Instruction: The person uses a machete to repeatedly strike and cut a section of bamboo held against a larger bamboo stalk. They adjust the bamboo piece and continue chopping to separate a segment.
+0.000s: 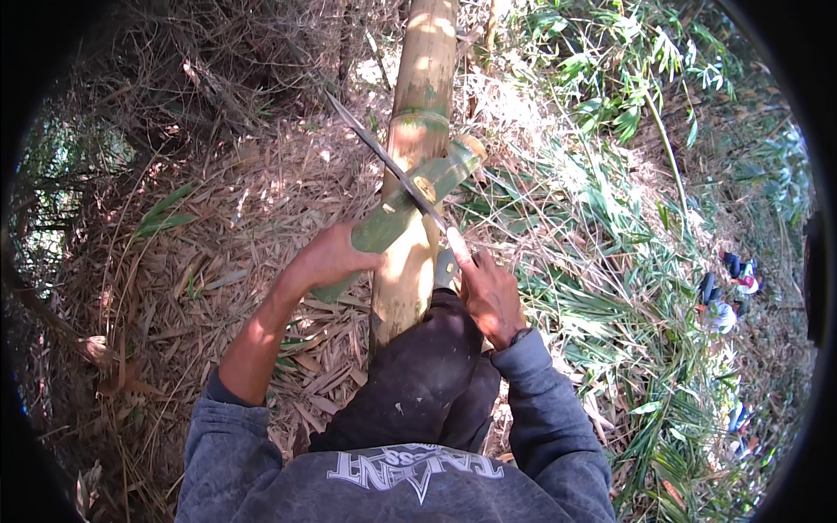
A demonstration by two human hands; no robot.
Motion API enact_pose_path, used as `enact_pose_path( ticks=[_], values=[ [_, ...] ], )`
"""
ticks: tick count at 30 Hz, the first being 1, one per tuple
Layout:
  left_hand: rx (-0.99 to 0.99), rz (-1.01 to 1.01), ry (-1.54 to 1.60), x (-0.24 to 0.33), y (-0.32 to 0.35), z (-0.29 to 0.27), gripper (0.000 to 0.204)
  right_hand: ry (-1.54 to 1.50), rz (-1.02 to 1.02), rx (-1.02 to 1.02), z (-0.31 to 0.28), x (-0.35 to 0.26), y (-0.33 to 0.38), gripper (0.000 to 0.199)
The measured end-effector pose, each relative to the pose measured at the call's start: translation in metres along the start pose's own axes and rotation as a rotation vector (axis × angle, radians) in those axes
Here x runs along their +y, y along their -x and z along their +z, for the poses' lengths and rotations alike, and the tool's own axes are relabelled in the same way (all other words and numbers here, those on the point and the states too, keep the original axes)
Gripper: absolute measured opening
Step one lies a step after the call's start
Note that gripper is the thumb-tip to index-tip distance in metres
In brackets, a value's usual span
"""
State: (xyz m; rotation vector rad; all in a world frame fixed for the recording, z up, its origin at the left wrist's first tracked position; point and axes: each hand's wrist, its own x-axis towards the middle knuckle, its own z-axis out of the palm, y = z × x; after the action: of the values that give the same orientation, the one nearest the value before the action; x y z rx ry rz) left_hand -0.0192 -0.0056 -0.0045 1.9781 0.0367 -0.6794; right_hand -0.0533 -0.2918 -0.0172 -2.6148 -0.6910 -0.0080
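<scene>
A short green bamboo piece (388,223) lies slantwise across a thick yellowish bamboo pole (425,65). My left hand (336,259) is closed round its lower left end, the thumb over the near side. Its pale cut end (473,146) points to the upper right. My right hand (491,292) grips the handle of a long machete (384,157). The blade crosses over the green bamboo and its tip points to the far left. A pale round cut spot (423,187) shows on the bamboo right beside the blade. Whether the edge touches the bamboo, I cannot tell.
My knee (427,366) is against the near end of the pole. Dry leaves (218,235) cover the ground on the left, with a tangle of dry twigs (209,61) beyond. Green fronds (540,227) lie on the right. Far right, people (722,314) are partly visible.
</scene>
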Motion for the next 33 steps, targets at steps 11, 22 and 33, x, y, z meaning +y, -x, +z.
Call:
enact_pose_path(
  ticks=[11,22,33],
  values=[
    [-0.021,-0.017,-0.013,0.009,0.000,-0.002,0.057,-0.029,-0.012,-0.003,-0.001,0.008,-0.001,0.081],
    [-0.020,-0.058,0.010,0.006,0.004,-0.001,0.055,-0.003,0.023,0.021,0.002,-0.003,-0.006,0.083],
    [0.150,-0.092,-0.203,0.005,0.000,0.019,0.062,0.249,-0.016,-0.062,-0.030,0.016,-0.019,0.080]
  ],
)
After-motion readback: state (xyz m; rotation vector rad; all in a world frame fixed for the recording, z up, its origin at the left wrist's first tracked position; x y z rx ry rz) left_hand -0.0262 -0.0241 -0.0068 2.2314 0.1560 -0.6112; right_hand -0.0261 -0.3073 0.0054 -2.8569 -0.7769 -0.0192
